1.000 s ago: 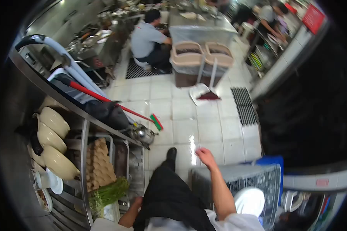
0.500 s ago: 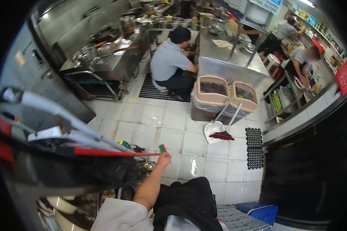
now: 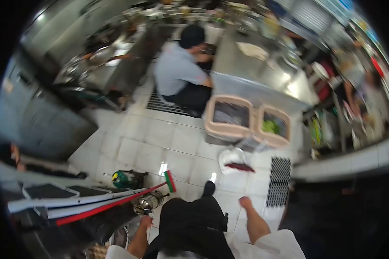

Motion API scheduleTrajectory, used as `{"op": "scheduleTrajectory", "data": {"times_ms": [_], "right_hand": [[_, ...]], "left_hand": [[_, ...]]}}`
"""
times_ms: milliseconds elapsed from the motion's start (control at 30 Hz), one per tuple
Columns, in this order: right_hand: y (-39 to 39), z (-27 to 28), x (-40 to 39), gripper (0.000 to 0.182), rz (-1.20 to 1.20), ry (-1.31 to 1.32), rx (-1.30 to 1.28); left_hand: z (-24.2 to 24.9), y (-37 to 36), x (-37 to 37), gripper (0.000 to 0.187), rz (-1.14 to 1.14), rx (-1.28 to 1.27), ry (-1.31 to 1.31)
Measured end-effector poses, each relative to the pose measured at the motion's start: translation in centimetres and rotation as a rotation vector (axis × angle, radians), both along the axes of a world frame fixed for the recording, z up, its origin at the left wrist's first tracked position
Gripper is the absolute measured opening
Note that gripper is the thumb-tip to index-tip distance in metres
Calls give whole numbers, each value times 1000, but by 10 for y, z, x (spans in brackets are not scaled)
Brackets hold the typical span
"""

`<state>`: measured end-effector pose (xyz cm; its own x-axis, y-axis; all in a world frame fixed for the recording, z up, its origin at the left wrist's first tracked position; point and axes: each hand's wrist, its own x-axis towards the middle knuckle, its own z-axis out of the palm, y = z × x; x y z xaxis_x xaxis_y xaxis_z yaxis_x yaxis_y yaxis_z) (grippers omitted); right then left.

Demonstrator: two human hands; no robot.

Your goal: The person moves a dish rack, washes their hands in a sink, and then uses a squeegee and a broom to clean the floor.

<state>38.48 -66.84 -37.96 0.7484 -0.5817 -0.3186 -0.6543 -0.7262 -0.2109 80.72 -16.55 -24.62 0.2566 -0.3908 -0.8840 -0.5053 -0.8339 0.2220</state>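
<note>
My left hand point(image 3: 146, 221) hangs low beside my left leg, near a metal canister point(image 3: 149, 201); its fingers are blurred. Close by leans a red-handled floor squeegee point(image 3: 112, 206) with a narrow red-and-green head point(image 3: 170, 181), apart from my hand. Its handle lies alongside the grey-white legs of a folded frame point(image 3: 73, 200). My right hand point(image 3: 245, 202) is out to my right above the tiles, fingers curled in, with nothing visible in it. Ahead of it a white dustpan point(image 3: 226, 158) lies with a dark red broom head point(image 3: 240, 167).
Two lined beige bins point(image 3: 208, 125) stand ahead, by a steel counter point(image 3: 285, 80). A person point(image 3: 177, 71) squats at that counter. Black mats point(image 3: 280, 181) lie on the right, and a green item point(image 3: 127, 178) sits on the left floor. Another person point(image 3: 354, 93) works far right.
My left hand has let go of the squeegee and dropped back to my side. My right hand has come into view. The camera view has shifted forward and tilted.
</note>
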Motion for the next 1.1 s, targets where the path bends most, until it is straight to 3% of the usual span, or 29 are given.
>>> {"op": "scheduleTrajectory", "data": {"times_ms": [67,133,167,200,233,267,300,333,367,400,433,467,500,567,633,667,733,767,800,900,967,1000,1033,1067,1100], "right_hand": [[-98,39,77,23,56,-26,-123],[-161,109,161,30,-154,-138,88],[-188,126,190,29,252,-135,53],[-202,133,213,26,363,-98,-12],[-205,153,233,27,407,-66,-10],[-206,178,255,29,450,-35,-7],[-212,162,259,29,410,-9,78],[-203,187,269,30,13,65,368],[-191,199,268,33,-202,-72,468],[-196,195,260,35,12,35,306],[-200,202,251,35,128,116,347],[-209,202,245,34,135,207,365],[-222,198,236,33,149,289,384],[-263,162,190,31,430,351,75],[-301,147,155,27,477,459,-58],[-309,154,149,25,185,412,100],[-318,165,144,21,-636,136,530],[-325,162,139,19,-888,-20,700],[-332,155,135,18,-1058,-127,820],[-368,99,103,25,-1176,-361,1251],[-388,57,116,32,-1493,-678,1461],[-401,40,125,36,-1736,-927,1500],[-415,30,127,40,-1876,-1057,1484],[-429,11,123,36,-2062,-970,1461],[-449,-5,109,33,-2256,-918,1384]], "left_hand": [[7,16,-29,16,887,40,245],[16,7,-52,15,1188,23,258],[18,-6,-56,15,1416,20,279],[10,-22,-59,14,1404,83,214],[1,-29,-50,12,785,-338,217],[-25,-28,-49,12,340,-372,-40],[-27,-43,-44,14,-71,-371,-377],[-42,-47,-38,14,762,-338,2],[-63,-53,-20,19,568,-545,7],[-74,-58,-5,19,453,-479,-57],[-52,-86,1,18,1331,-462,264],[-29,-108,20,21,1538,-378,278],[-19,-118,32,28,1566,-379,248],[18,-139,47,31,1580,-421,205],[28,-136,48,32,1608,-425,177],[27,-136,44,34,1637,-440,158],[24,-122,20,31,1701,-394,151],[25,-115,6,28,1761,-354,132],[27,-107,-10,25,1785,-275,118],[60,-105,-87,19,1849,-103,27],[68,-89,-145,23,1757,2,-2],[51,-66,-183,27,1211,108,-123],[41,-50,-231,31,425,-164,-507],[61,-58,-250,30,714,-40,-276],[106,-92,-259,30,1148,88,-284]]}}
